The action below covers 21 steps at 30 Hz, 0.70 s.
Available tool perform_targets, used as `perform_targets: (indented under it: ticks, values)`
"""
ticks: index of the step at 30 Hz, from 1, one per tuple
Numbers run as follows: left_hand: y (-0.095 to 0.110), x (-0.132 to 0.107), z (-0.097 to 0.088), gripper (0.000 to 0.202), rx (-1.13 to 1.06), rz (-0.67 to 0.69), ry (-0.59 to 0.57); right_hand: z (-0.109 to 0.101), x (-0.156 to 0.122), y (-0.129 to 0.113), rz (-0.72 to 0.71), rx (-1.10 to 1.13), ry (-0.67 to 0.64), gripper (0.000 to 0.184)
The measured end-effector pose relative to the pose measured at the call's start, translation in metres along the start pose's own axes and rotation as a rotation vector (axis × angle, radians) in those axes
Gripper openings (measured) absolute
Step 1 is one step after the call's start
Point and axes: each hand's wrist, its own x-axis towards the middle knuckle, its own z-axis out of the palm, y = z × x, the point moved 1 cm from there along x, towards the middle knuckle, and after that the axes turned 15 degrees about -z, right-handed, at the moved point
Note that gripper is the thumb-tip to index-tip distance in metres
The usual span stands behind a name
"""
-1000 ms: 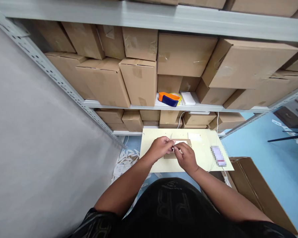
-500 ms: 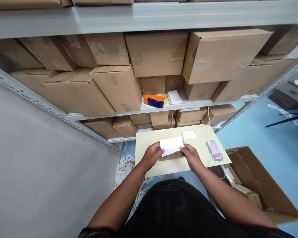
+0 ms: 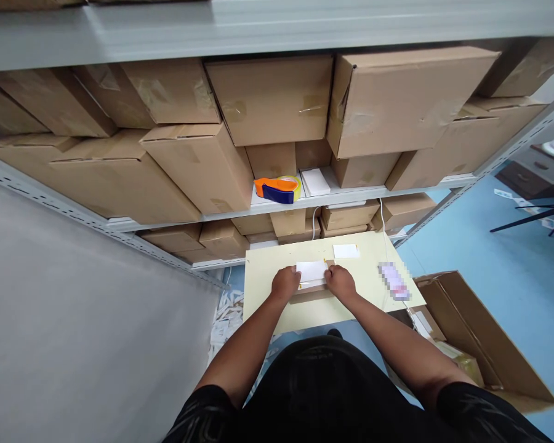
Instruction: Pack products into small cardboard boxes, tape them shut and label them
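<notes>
On a small pale yellow table lies a flat brown cardboard piece with a white label over its far part. My left hand grips the label's left edge with fingers curled. Gripping the right edge in the same way is my right hand. The label lies low against the cardboard. A second white label rests on the table just beyond my right hand.
A blurred small device with a cable lies at the table's right. Shelving packed with cardboard boxes stands behind, holding an orange-blue tape dispenser. An open carton sits on the blue floor at right; paper scraps litter the left.
A second ago both hands pinched something small over the cardboard. Then they held the white label lifted and spread. Now they have lowered it onto the cardboard.
</notes>
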Motion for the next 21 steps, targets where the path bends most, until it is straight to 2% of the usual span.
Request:
perform_targets:
  ticks: [4, 9, 11, 13, 16, 18, 19, 21]
  values:
    - [0.002, 0.006, 0.013, 0.026, 0.101, 0.015, 0.003, 0.011, 0.003, 0.005, -0.017, -0.194, -0.055, 0.032]
    - [0.0, 0.014, 0.019, 0.031, 0.171, -0.011, -0.013, 0.017, 0.005, 0.009, -0.002, -0.191, -0.071, 0.031]
    - [-0.003, 0.016, 0.017, 0.035, 0.191, -0.031, -0.024, 0.017, 0.007, 0.015, 0.058, -0.139, -0.056, 0.031]
    - [-0.007, 0.016, 0.013, 0.041, 0.183, -0.072, -0.025, 0.017, 0.01, 0.025, 0.2, -0.036, -0.044, 0.04]
    - [-0.013, 0.015, 0.011, 0.059, 0.107, -0.202, 0.069, 0.019, 0.014, 0.041, 0.353, 0.209, -0.069, 0.059]
    - [-0.018, 0.011, 0.014, 0.071, 0.034, -0.299, 0.124, 0.022, 0.014, 0.05, 0.332, 0.329, -0.106, 0.059]
    - [-0.02, 0.009, 0.018, 0.073, -0.014, -0.332, 0.101, 0.022, 0.013, 0.054, 0.303, 0.36, -0.119, 0.055]
    - [-0.023, 0.001, 0.026, 0.069, -0.147, -0.363, -0.038, 0.021, 0.011, 0.06, 0.243, 0.371, -0.118, 0.046]
